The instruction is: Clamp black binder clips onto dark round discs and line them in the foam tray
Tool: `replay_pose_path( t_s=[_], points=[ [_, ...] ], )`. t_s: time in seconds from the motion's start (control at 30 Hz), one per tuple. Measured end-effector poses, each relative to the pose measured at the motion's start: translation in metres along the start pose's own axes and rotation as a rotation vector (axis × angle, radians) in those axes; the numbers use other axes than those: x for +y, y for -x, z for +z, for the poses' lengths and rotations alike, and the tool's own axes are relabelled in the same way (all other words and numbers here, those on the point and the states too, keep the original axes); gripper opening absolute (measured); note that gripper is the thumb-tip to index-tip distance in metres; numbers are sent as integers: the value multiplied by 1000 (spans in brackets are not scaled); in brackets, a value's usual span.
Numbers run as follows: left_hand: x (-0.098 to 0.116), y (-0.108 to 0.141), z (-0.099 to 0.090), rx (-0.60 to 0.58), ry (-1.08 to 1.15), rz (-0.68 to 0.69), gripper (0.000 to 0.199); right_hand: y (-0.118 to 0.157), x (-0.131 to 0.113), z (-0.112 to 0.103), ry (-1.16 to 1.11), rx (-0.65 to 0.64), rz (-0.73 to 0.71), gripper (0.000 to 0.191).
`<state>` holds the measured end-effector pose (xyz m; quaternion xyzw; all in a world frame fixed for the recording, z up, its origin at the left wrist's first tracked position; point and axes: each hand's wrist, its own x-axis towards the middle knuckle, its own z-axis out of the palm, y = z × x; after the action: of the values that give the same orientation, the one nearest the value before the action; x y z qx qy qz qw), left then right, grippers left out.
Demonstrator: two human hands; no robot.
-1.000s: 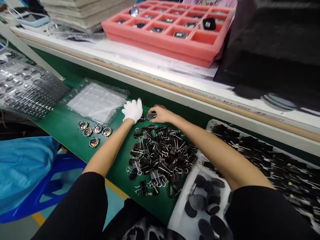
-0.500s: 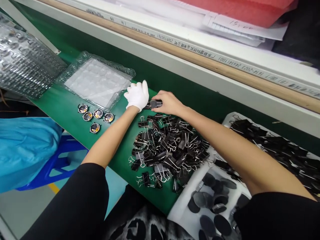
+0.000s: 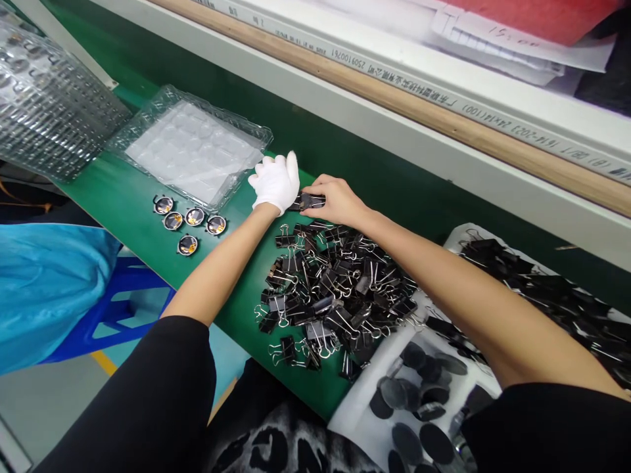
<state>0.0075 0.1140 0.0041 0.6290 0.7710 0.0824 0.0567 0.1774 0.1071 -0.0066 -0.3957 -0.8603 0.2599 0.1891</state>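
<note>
My left hand (image 3: 276,182), in a white glove, is at the far side of the green bench with its fingers curled. What it grips is hidden behind the glove. Against it, my bare right hand (image 3: 338,200) has its thumb and fingers closed on a black binder clip (image 3: 312,201). Just below both hands spreads a heap of black binder clips (image 3: 340,282) with silver wire handles. To the left lie several round watch-like cases (image 3: 195,217) with shiny faces and dark lugs.
A clear plastic tray (image 3: 246,135) with a white sheet lies behind the cases. Stacked clear trays (image 3: 54,105) stand far left. Black discs (image 3: 407,440) lie on white foam at the lower right, near more binder clips (image 3: 542,289). A shelf edge (image 3: 394,98) runs above.
The view has shifted slightly. Both hands stay together at the same spot, and the binder clip between them looks a little turned. The heap and the round cases have not moved.
</note>
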Motion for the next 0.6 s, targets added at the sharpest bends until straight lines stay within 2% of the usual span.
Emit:
replay_pose_path(
  t_s=[0.23,0.43,0.53,0.6],
  points=[
    [0,-3,5,47,50,-36,52,-2,0,3,-9,-9,31,37],
    [-3,-2,8,39,146,0,51,-4,-4,2,-16,-55,65,34],
    [-2,2,1,15,275,-24,51,-7,-12,-3,-9,-88,74,31],
    [-2,4,-10,12,353,-28,51,-12,-20,-11,-18,-114,76,29]
  ],
)
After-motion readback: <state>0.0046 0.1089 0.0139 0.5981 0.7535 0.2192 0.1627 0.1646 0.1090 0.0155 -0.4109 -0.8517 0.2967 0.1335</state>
